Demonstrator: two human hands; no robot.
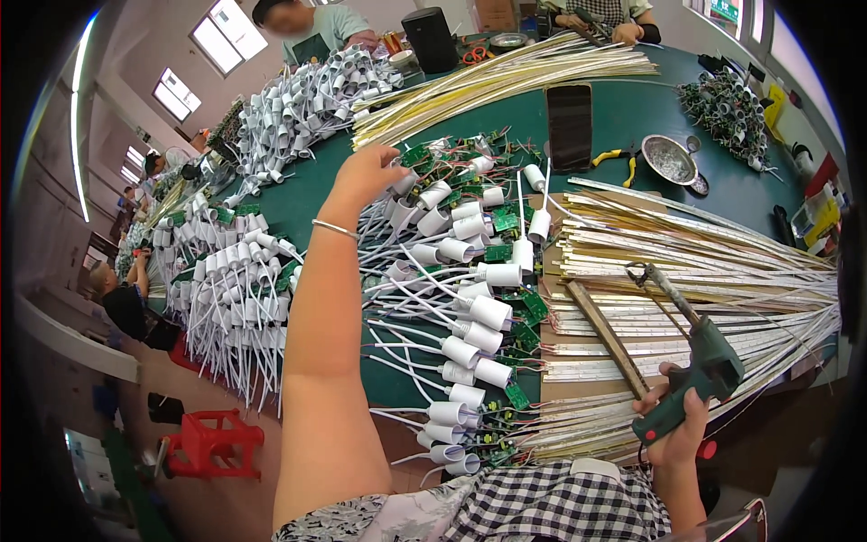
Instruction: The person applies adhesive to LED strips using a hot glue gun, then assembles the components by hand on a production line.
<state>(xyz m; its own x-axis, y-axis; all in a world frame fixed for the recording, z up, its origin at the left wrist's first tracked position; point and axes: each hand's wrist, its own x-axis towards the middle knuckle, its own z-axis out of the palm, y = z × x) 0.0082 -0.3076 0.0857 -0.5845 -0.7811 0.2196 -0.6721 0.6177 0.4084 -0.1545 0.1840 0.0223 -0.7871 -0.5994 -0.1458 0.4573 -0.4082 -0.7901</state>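
My right hand (pixel 684 435) grips the handle of a dark green soldering gun (pixel 715 361), its metal tip pointing up over the strips. My left hand (pixel 366 176) reaches to the far end of a row of white lamp sockets (pixel 488 313). Its fingers are curled together beside a green circuit board (pixel 416 156); what they hold, if anything, is hidden. White cables trail left from the sockets. Thin wires join more boards (pixel 531 309) to long, pale LED strips (pixel 632 239). A narrow wooden bar (pixel 605 336) lies across the strips.
More white sockets are heaped at the left (pixel 235 280) and far left (pixel 307 108). Beyond my right hand lie a phone (pixel 569 126), yellow-handled pliers (pixel 616 163) and a metal bowl (pixel 669 161). Other people work across the green table (pixel 506 108). A red stool (pixel 214 443) stands on the floor.
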